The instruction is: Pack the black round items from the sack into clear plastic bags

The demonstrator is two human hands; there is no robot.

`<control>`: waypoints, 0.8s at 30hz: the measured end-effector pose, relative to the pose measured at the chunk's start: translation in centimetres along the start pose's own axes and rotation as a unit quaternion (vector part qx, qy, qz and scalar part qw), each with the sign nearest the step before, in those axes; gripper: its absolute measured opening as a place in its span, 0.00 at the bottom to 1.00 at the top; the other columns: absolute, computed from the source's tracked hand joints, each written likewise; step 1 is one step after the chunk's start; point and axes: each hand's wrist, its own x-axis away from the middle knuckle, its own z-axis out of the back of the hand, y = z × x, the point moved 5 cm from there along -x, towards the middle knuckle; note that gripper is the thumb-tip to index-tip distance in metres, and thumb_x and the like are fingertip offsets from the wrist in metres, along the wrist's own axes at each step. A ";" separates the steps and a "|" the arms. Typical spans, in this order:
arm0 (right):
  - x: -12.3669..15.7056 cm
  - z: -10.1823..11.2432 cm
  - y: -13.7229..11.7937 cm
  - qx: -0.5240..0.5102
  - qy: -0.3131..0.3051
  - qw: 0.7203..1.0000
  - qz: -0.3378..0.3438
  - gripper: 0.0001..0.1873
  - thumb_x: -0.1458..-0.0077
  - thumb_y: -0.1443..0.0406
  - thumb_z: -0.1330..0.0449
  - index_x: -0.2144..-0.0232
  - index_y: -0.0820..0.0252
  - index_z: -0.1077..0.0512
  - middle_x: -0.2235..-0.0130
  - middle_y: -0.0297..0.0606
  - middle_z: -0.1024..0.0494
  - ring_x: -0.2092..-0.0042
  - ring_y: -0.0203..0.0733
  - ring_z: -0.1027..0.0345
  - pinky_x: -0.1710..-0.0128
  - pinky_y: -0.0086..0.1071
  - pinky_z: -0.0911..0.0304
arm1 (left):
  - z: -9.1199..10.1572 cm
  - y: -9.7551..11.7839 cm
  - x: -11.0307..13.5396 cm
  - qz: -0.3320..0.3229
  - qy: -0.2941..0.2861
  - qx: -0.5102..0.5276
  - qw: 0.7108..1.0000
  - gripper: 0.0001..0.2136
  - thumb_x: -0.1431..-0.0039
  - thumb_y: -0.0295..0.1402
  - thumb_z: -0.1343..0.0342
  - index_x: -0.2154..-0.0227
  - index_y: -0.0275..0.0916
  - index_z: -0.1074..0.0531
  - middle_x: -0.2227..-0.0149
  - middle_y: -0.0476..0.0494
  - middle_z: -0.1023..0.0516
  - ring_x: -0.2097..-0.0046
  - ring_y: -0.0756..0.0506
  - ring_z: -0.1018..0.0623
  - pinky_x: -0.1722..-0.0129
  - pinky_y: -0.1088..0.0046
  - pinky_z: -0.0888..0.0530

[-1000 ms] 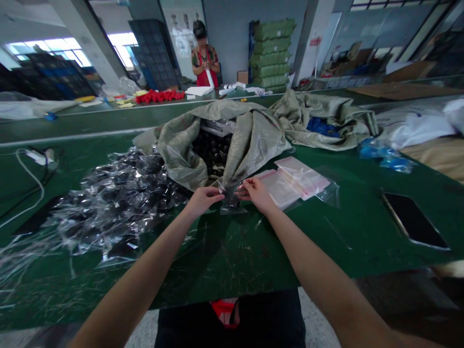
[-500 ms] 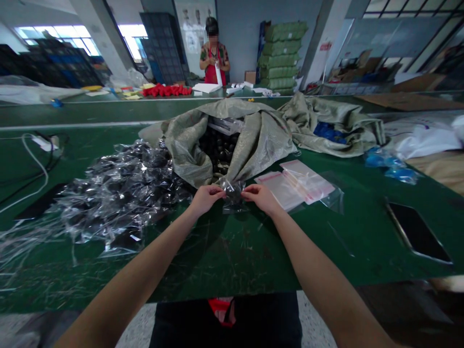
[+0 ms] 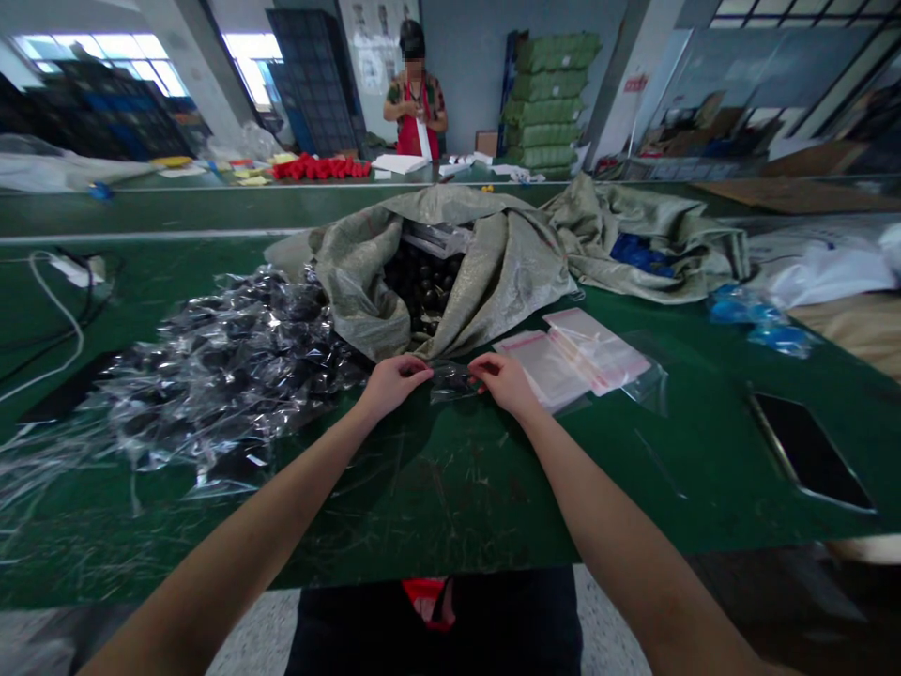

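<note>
Clear polythene bag (image 3: 454,382), small, flat and crinkled, stretched between both hands just in front of the sack's lower fold, with a dark tint at its middle, too blurred to tell what is inside. Left hand (image 3: 394,387) almost closed, fingers curled and pinching the bag's left end; right hand (image 3: 505,385) likewise nearly closed, pinching the right end.

Head view, nearest first: scratched green workbench (image 3: 436,498) under the forearms, running to a front edge well below the hands. Just left of the left hand, a heap of clear bags with dark contents (image 3: 225,366), spreading towards the left. Just right of the right hand, a stack of flat clear bags with pink strips (image 3: 573,352). Far right on the bench, a black smartphone (image 3: 809,465), well apart from both hands.

Straight ahead, a grey-green woven sack (image 3: 485,282), folded open and almost touching the hands, full of black balls (image 3: 422,282), with a flat boxed item (image 3: 436,238) on top. Beyond the bench, a person in a red apron (image 3: 415,103) at a far table.
</note>
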 end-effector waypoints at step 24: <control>0.1 0.4 -0.8 0.028 0.034 0.996 -0.082 0.06 0.48 0.73 0.41 0.68 0.60 0.26 0.76 0.30 0.24 0.80 0.30 0.34 0.79 0.25 0.35 | -2.0 0.9 2.1 0.216 -0.159 0.248 0.931 0.12 0.48 0.37 0.36 0.73 0.32 0.27 0.71 0.44 0.22 0.84 0.61 0.46 0.87 0.81 0.53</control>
